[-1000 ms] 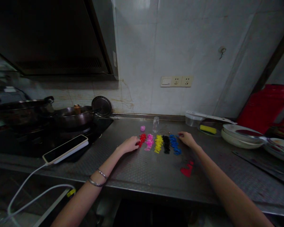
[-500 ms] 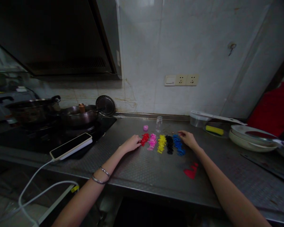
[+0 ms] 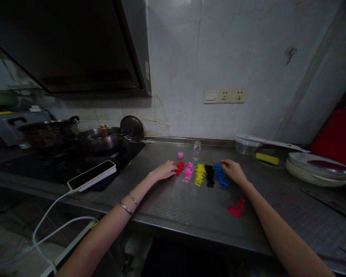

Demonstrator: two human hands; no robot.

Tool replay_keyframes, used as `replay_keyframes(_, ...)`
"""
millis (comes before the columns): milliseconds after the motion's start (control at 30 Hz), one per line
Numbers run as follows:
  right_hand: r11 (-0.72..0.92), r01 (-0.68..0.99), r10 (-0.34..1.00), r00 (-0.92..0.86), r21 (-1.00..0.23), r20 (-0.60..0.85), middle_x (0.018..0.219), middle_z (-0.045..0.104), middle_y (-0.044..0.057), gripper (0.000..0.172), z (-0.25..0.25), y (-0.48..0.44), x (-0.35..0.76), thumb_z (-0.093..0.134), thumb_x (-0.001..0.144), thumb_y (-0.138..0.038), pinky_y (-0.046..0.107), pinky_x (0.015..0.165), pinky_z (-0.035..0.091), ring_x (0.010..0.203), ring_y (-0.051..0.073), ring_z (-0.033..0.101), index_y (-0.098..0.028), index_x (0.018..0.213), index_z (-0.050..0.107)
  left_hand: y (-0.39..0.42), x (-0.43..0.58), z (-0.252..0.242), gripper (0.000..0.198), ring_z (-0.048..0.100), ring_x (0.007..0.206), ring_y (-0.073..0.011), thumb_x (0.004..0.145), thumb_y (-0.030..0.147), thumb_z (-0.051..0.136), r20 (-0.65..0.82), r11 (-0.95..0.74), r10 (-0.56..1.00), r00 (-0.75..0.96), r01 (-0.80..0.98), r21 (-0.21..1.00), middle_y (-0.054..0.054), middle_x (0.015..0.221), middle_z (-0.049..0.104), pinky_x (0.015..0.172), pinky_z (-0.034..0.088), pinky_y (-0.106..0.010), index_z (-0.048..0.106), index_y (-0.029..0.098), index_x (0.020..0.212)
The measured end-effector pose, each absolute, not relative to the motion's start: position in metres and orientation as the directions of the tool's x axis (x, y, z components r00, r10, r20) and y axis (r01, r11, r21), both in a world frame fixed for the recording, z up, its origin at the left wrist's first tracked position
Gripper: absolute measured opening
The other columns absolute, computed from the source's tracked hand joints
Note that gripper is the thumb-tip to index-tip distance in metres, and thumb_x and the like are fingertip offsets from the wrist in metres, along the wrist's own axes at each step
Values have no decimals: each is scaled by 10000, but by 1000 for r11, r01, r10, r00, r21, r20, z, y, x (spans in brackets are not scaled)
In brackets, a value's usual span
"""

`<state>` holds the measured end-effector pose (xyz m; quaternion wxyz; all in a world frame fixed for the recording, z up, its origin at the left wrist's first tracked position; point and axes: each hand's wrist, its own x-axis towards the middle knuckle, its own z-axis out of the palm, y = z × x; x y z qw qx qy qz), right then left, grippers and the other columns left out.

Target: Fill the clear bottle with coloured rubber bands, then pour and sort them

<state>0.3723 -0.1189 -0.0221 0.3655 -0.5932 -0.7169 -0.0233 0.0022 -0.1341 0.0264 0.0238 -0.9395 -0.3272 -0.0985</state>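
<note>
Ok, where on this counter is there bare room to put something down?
Bare counter lies between the phone and the left hand, in front of the coloured piles up to the red piece, and between the right hand and the plates. It is crowded around the piles and jar, and by the sponge.

— How does my feed look on your end?
— Dim. On my screen the white wall (image 3: 190, 57) holds most of the light, soft, falling from up high; the hood (image 3: 60, 42) is close to black.
— Same here. I get a dull sheen off the bench (image 3: 190, 207), no hard glare, and below its front edge all is shadow.
— The coloured piles (image 3: 200, 175) come through saturated and fairly sharp. The left hand (image 3: 164, 171) and right hand (image 3: 233, 171) are clear, with only faint shadows under them.
— I see the edges bend: the right wall line leans, and the cable (image 3: 46, 231) and corners go dark and smeared.
</note>
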Motion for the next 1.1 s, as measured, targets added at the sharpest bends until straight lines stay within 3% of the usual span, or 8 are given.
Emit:
replay_keyframes(233,282,869,833,-12,-406,554,928,670,76,308,-18,-125,367,421,760,-237,296,761,461,811,188,610,-161,929,667,-131,10,30,196,502,870,-167,844,220,448,207,-792,596,776,611,-12,-67,909,569,751,385,-252,635,171,872)
replay_keyframes(800,451,740,768,-38,-499,639,929,658,66,302,17,-99,315,487,710,-189,303,774,472,754,155,601,-168,975,631,-105,13,28,143,526,783,-150,746,190,529,219,-782,624,750,600,170,-55,826,601,754,387,-243,653,130,787)
replay_keyframes(900,430,687,795,20,-586,607,1039,624,93,391,16,-82,301,548,681,-207,320,780,478,769,159,604,-154,1067,581,-100,9,34,156,528,745,-135,736,207,540,224,-772,636,739,603,202,-46,808,606,703,388,-222,661,127,790)
replay_keyframes(1100,361,541,879,76,-760,472,1197,533,149,719,-1,-45,287,693,580,-339,379,809,480,985,246,572,-137,1225,447,-82,1,51,188,527,708,-115,727,216,539,263,-724,689,676,624,295,-41,798,607,649,389,-197,665,109,815)
